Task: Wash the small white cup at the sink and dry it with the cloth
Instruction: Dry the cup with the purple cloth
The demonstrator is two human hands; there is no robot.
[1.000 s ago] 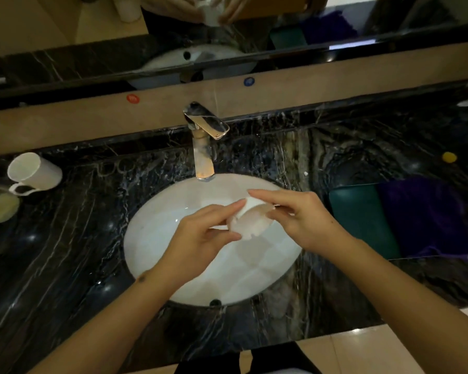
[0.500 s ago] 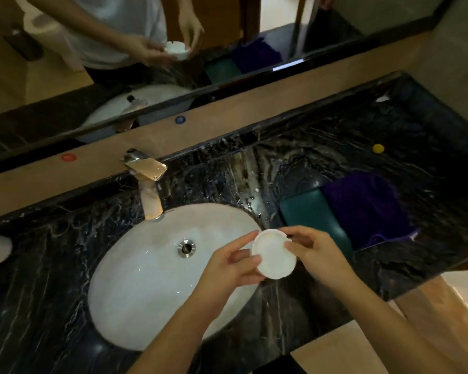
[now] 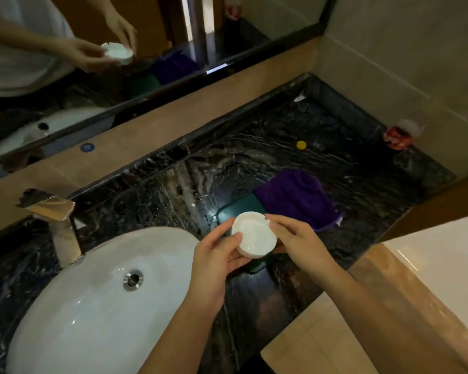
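Note:
The small white cup (image 3: 254,234) is held between both hands above the dark marble counter, just right of the white oval sink (image 3: 92,306). My left hand (image 3: 216,257) grips it from the left and below, thumb on its rim. My right hand (image 3: 297,241) pinches its right edge with the fingertips. The cup's round face points up toward me. A purple cloth (image 3: 295,198) lies on the counter just beyond the cup, partly on a dark green mat (image 3: 235,209).
A metal faucet (image 3: 52,211) stands at the sink's back left. A yellow cap (image 3: 301,144) and a red-and-white container (image 3: 397,134) sit near the right wall. The mirror (image 3: 146,49) above reflects the hands and cup. The counter's front edge runs below my right forearm.
Both hands carried the cup from over the basin to the right, past the sink's rim and above the counter near the cloth. The view swung right too.

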